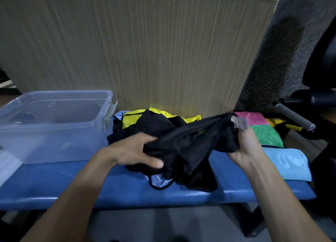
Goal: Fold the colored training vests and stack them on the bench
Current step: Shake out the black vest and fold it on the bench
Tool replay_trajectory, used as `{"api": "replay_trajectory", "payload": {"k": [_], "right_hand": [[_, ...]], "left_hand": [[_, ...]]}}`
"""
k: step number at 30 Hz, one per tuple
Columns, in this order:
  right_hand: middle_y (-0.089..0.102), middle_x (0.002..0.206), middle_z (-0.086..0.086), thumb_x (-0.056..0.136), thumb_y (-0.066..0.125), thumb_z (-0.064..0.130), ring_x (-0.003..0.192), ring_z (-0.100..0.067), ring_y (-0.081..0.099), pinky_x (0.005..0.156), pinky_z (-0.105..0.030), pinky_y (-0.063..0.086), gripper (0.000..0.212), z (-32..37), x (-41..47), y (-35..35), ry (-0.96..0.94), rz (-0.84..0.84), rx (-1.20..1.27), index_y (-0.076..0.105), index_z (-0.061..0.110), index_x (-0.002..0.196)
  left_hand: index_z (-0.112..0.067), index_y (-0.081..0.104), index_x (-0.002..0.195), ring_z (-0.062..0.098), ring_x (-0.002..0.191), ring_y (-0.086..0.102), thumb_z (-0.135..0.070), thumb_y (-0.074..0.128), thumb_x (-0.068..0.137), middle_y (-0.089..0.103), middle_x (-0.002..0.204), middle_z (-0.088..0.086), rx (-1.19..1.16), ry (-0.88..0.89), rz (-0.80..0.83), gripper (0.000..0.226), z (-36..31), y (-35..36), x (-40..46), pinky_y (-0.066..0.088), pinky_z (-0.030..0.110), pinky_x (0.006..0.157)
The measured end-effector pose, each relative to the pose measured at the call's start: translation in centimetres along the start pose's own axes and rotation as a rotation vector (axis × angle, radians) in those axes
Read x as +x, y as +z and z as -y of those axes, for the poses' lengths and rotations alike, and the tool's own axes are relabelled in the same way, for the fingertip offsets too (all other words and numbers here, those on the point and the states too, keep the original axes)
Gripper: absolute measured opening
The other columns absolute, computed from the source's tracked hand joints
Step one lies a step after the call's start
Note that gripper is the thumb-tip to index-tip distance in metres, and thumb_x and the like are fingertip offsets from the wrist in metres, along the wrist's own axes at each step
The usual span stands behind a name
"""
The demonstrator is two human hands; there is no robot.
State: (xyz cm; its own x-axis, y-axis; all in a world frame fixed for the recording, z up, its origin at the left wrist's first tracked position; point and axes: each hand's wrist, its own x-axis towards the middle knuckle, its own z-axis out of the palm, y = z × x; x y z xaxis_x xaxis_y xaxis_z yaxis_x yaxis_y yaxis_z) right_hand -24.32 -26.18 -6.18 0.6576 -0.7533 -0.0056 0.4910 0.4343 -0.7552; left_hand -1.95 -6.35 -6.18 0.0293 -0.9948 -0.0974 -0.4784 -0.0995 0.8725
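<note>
Several folded vests (283, 154) lay stacked at right; both left hand (138, 150) and right hand (247, 145) clutched an unfolded black vest (190, 141), yellow vest (131, 118) waiting.

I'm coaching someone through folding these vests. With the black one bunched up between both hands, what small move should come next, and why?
Probably pull the hands apart to spread the black vest flat. The left hand and right hand each have a grip on it, but it hangs crumpled over the blue bench, so no edges line up for a fold yet. Folded vests already lie to the right.
</note>
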Motion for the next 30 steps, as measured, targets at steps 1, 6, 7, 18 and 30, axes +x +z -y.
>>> {"api": "replay_trajectory", "payload": {"k": [1,6,7,18,30], "right_hand": [[0.07,0.083,-0.003,0.076,0.062,0.017,0.072,-0.014,0.068,0.072,-0.028,0.059,0.011,0.2,-0.1,0.1,-0.03,-0.013,0.042,0.068,0.015,0.084],[0.073,0.102,0.006,0.094,0.06,0.037,0.085,-0.01,0.07,0.077,-0.031,0.054,0.036,0.0,0.2,-0.9,-0.049,-0.007,-0.218,0.063,0.02,0.126],[0.071,0.11,0.012,0.09,0.066,0.044,0.091,-0.005,0.069,0.082,-0.03,0.05,0.047,-0.5,-0.1,-0.9,-0.059,0.084,-0.419,0.057,0.03,0.134],[0.077,0.106,0.006,0.095,0.061,0.014,0.106,-0.015,0.07,0.092,-0.035,0.054,0.02,-9.5,-0.5,2.9,-0.193,0.078,-1.011,0.071,0.019,0.112],[0.067,0.12,-0.013,0.073,0.065,0.027,0.106,-0.035,0.066,0.094,-0.045,0.055,0.055,-4.2,3.0,-1.6,-0.053,-0.499,-0.892,0.06,0.016,0.126]], "left_hand": [[-0.031,0.077,0.09,-0.005,0.085,0.067,-0.015,0.082,0.084,0.075,0.092,-0.018,0.088,-0.043,0.036,0.019,0.5,0.0,-0.1,0.05,0.014,0.076],[-0.021,0.078,0.101,0.01,0.097,0.07,-0.022,0.064,0.098,0.077,0.103,-0.002,-0.122,-0.016,-0.141,0.014,0.4,0.3,0.4,0.053,0.026,0.089],[-0.012,0.074,0.108,0.014,0.097,0.069,-0.022,0.061,0.099,0.076,0.105,0.003,-0.209,0.039,-0.208,0.019,0.1,0.6,0.7,0.053,0.027,0.089],[-0.008,0.064,0.129,0.024,0.122,0.063,-0.016,0.068,0.095,0.069,0.127,0.007,-0.339,0.21,-0.331,0.035,-1.4,0.9,1.0,0.046,0.038,0.108],[-0.038,0.059,0.104,0.009,0.107,0.059,-0.034,0.088,0.077,0.062,0.114,-0.016,0.324,-0.143,-0.15,0.04,5.7,-0.7,-0.6,0.053,0.032,0.091]]}}
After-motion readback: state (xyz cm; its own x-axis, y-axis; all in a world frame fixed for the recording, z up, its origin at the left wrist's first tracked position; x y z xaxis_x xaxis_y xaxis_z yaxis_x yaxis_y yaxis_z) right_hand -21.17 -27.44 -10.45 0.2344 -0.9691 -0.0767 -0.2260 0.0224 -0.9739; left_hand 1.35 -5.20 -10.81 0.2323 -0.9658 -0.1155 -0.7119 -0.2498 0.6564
